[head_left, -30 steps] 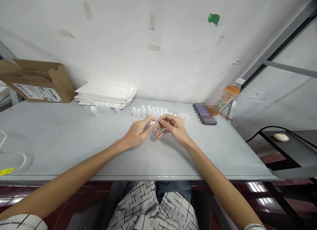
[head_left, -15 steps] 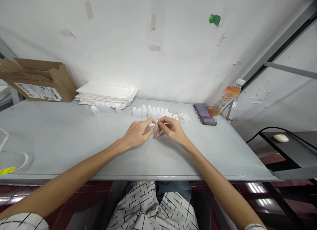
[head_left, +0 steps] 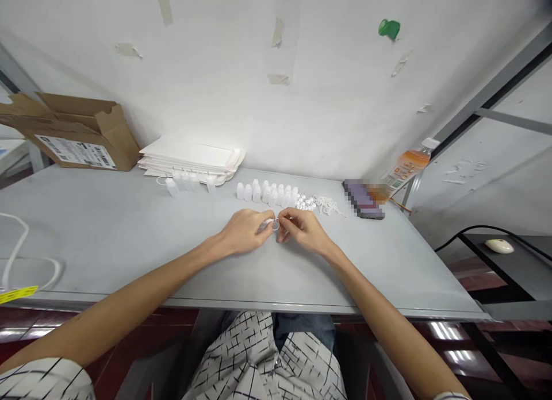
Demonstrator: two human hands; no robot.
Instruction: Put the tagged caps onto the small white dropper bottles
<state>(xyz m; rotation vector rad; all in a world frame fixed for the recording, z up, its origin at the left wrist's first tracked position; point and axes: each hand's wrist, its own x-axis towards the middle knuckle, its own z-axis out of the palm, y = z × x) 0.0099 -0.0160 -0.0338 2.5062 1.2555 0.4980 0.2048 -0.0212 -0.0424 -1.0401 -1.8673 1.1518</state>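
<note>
My left hand point(head_left: 246, 230) is closed in a pinch on a small white plastic piece point(head_left: 268, 222), mostly covered by the fingers. My right hand point(head_left: 303, 227) pinches a thin white cord point(head_left: 276, 228), which curves in a loop between the two hands. The hands nearly touch at the fingertips, just above the grey table. Beyond them stand rows of small white squeeze bottles point(head_left: 256, 191). To their right lie several small white caps with thin dark tips point(head_left: 306, 203) and a heap of white cords point(head_left: 328, 206).
At the back left are a second group of small bottles point(head_left: 172, 187), a stack of white sheets point(head_left: 194, 156) and an open cardboard box point(head_left: 77, 135). A phone point(head_left: 362, 199) and an orange drink bottle point(head_left: 405, 169) are at the right. A white cable point(head_left: 21, 239) lies front left.
The view has shifted slightly, so the scene sits a little further right. Both hands keep their pinch; more of the white loop shows between the fingertips now.
</note>
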